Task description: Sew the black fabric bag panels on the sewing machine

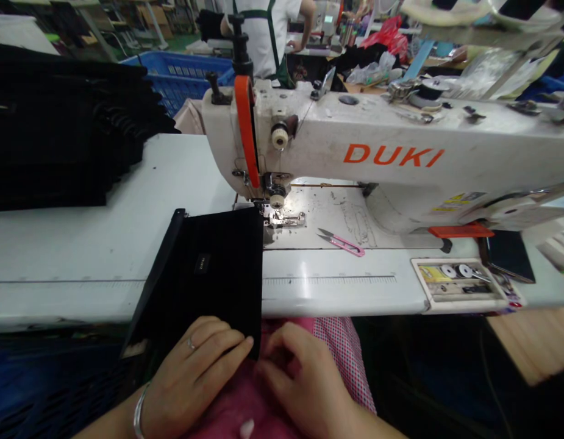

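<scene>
A black fabric piece [222, 244] with a small dark label [202, 263] lies partly on the sewing machine table. Its upper right corner is close to the needle area and presser foot [277, 214], while its lower part hangs over the front edge. My left hand [197, 372], with a ring and a bracelet, grips the lower part, fingers over the cloth and thumb hidden. Beside the fabric's lower right corner, my right hand [309, 378] is closed with curled fingers in a pinch. Whatever is between those fingertips is too small to make out.
The white sewing machine [309, 134] spans the table's back. Pink thread snips [341, 242] lie right of the needle. A bobbin tray [460, 283] and a dark flat object [510, 256] sit further right. Stacked black pieces [57, 128] fill the left; a person [258, 42] stands behind.
</scene>
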Demonstrator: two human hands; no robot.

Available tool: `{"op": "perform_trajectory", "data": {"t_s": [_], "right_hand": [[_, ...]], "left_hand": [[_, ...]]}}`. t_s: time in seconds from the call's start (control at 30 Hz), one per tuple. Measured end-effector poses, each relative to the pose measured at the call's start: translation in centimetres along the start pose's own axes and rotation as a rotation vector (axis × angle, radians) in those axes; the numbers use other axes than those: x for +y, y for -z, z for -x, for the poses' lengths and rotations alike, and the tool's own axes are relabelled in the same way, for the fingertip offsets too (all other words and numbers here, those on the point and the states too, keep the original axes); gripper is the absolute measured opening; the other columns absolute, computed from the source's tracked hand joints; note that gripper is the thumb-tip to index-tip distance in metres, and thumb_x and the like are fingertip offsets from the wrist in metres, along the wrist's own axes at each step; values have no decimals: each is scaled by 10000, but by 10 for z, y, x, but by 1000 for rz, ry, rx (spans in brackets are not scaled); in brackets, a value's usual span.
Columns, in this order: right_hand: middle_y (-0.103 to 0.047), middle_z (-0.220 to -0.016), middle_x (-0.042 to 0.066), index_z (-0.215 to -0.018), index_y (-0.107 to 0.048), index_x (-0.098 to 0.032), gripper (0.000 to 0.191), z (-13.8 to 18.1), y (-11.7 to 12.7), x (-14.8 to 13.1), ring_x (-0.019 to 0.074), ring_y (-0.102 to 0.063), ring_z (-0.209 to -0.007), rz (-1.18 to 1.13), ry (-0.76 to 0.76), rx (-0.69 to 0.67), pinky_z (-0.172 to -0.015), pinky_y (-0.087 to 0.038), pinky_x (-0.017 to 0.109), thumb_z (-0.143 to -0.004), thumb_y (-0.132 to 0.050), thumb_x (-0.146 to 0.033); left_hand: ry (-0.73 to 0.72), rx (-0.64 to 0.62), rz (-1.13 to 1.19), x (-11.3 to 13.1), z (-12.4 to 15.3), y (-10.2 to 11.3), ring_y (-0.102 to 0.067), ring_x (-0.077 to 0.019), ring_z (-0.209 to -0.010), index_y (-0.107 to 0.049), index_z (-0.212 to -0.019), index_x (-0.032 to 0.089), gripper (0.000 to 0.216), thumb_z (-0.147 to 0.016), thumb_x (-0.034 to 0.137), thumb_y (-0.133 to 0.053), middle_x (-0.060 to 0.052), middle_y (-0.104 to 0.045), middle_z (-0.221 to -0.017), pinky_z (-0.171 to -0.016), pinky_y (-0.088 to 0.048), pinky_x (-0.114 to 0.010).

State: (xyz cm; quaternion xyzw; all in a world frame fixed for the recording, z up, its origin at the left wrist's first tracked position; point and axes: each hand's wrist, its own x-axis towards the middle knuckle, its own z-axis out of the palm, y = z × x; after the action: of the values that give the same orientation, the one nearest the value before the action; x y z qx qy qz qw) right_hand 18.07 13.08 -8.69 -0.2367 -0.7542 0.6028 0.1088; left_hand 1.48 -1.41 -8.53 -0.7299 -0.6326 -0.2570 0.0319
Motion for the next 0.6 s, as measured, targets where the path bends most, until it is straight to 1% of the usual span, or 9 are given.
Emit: {"op": "perform_trajectory", "data": {"t_s": [0.03,0.07,0.1,0.13,0.2,0.33,0.4,0.53,0.6], "right_hand": [[-663,-798,39,-806,-648,-175,157,-1,3,0,170,-598,-738,186,214,102,-643,-496,279,-949,-616,-233],[-673,-843,50,-841,-662,-169,167,-3,6,1,177,-597,-774,329,413,166,-673,-503,290,-978,-569,-186],[-687,-889,59,-883,-674,-160,196,-6,8,2,182,-603,-809,423,582,184,-705,-515,299,-1005,-521,-157],[-703,-925,62,-927,-684,-147,218,-9,9,3,182,-613,-839,483,710,177,-737,-526,302,-1024,-489,-138],[-730,-941,44,-980,-692,-124,214,-16,11,5,171,-632,-864,552,856,187,-772,-539,293,-1037,-486,-123],[-753,-895,7,-973,-699,-135,240,-35,12,7,149,-651,-844,660,963,277,-703,-552,282,-1055,-473,-128],[-754,-897,10,-963,-703,-143,274,-44,14,6,146,-654,-841,682,981,268,-687,-553,286,-1071,-451,-159],[-754,-928,27,-962,-707,-132,270,-58,20,6,163,-655,-862,686,980,232,-729,-547,297,-1067,-464,-179],[-755,-947,38,-979,-707,-135,262,-63,22,7,171,-652,-876,680,957,214,-744,-547,305,-1067,-466,-192]], "left_hand": [[5,0,11,-1,0,0,-582,-196,-1044,-644,-1232,106,301,-1008,23,-461,-77,-672,-1077,-1018,-438,-388],[7,2,23,-1,0,1,-585,-191,-1036,-645,-1227,111,304,-1004,15,-462,-73,-674,-1074,-1012,-446,-378],[9,8,33,-1,1,0,-589,-184,-1022,-649,-1215,116,305,-1001,9,-460,-68,-677,-1062,-1004,-454,-367],[7,15,40,-2,1,-1,-592,-180,-1008,-653,-1205,123,306,-1000,10,-457,-62,-681,-1051,-995,-464,-356],[12,44,46,-4,0,-4,-599,-174,-968,-666,-1174,145,298,-1009,33,-444,-47,-692,-1016,-970,-486,-337],[27,112,58,-13,-12,-11,-600,-171,-863,-691,-1071,176,296,-1061,153,-396,-28,-701,-931,-870,-517,-323],[40,123,41,-17,-22,-11,-597,-167,-862,-699,-1018,176,332,-1082,199,-374,-29,-702,-934,-857,-510,-309],[0,128,2,-26,-41,-3,-614,-159,-985,-701,-1018,150,342,-1088,193,-369,-46,-719,-1060,-960,-481,-294],[-34,131,17,-32,-47,0,-617,-156,-1023,-692,-1037,135,334,-1085,163,-363,-55,-721,-1079,-999,-473,-298]]}}
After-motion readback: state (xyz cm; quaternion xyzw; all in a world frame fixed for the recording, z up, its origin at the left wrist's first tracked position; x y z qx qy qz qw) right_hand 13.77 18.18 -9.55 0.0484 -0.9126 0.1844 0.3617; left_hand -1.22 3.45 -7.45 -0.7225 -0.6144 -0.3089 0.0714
